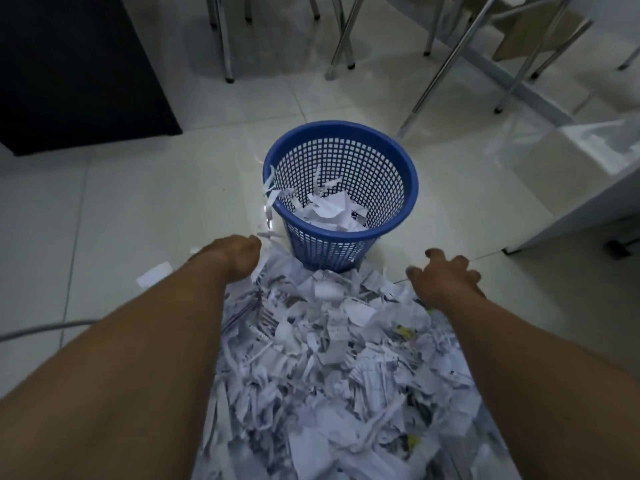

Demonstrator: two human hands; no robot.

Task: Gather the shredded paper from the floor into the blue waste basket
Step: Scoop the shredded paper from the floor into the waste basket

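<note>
Spreading over the pale tiled floor (121, 202), a heap of shredded paper (339, 358) reaches the foot of the blue waste basket (341, 126), which stands upright just beyond it with some paper already inside. The left hand (239, 254) is bent down at the heap's left edge, fingers hidden, so its grip cannot be told; the right hand (445, 277) hovers at the right edge, fingers spread, holding nothing.

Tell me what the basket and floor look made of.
Basket: probably moulded plastic, blue, fairly matte; even grid of holes under a smooth solid rim. Floor: glazed tile, likely ceramic, pale and glossy; soft reflections and straight grout lines.
</note>
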